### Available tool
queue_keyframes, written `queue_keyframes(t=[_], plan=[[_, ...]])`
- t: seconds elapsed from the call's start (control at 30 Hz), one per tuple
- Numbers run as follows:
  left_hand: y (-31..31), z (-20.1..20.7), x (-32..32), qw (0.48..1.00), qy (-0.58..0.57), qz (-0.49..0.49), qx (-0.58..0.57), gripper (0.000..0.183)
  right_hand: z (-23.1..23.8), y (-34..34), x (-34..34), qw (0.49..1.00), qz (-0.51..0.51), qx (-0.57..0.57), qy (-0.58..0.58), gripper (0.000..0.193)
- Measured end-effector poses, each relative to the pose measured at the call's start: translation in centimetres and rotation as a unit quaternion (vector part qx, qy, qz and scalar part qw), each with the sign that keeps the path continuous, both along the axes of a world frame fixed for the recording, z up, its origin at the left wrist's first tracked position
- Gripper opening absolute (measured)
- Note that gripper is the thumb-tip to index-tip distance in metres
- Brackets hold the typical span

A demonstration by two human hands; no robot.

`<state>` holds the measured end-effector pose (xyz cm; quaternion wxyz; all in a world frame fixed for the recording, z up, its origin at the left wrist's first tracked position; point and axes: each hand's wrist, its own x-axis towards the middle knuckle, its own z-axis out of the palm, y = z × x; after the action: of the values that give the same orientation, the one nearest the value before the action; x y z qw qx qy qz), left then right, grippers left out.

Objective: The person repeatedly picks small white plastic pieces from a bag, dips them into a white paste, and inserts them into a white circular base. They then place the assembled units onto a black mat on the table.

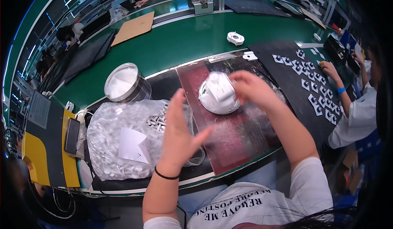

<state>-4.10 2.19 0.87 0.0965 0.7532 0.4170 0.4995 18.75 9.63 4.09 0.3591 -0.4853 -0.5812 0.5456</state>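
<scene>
My right hand (254,90) is closed on the right edge of a white plastic housing (221,89), which is blurred by motion. The housing is tilted over a round white dish-like piece (223,108) on the dark red mat (227,155); whether the two touch, I cannot tell. To the left, my left hand (180,133) is raised with its fingers apart and nothing in it. It hovers by the right side of a large clear plastic bag (106,143) full of small white parts. A folded paper (134,145) lies on that bag, with small grey metal pieces (157,119) near its opening.
A clear tub with white contents (123,85) stands behind the bag. An oval white part (235,38) sits on the green belt (188,36). At right, a black mat (286,79) bears many small white parts, beside a co-worker's arm (342,92). A phone (72,135) stands far left.
</scene>
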Motion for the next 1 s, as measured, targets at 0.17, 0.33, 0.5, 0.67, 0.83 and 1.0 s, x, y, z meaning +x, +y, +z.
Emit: queue_keyframes(t=[0.17,0.33,0.5,0.67,0.83,1.0], plan=[[1.7,-0.2,-1.9,0.985,0.116,0.126,0.027,0.076,-2.7,13.1,-2.8,0.997,-0.064,-0.040,0.028,0.019],[1.9,-0.4,-1.9,0.979,0.154,0.133,0.017,0.069,-7.5,22.4,-4.6,0.985,-0.137,-0.106,0.025,0.019],[1.8,-1.1,-1.9,0.979,0.162,0.123,-0.001,0.067,-6.4,23.4,-5.7,0.976,-0.194,0.016,-0.096,0.024],[1.6,-0.9,-1.9,0.979,0.159,0.128,-0.004,0.064,-7.1,22.2,-2.9,0.682,-0.248,0.420,-0.545,0.020],[1.7,-0.9,-1.8,0.978,0.159,0.132,0.024,0.062,-6.7,21.3,-0.7,0.791,-0.165,0.272,-0.523,0.017],[1.6,-0.6,-0.8,0.982,0.141,0.115,0.051,0.071,-2.8,14.6,0.1,0.867,-0.160,0.381,-0.280,0.019]])
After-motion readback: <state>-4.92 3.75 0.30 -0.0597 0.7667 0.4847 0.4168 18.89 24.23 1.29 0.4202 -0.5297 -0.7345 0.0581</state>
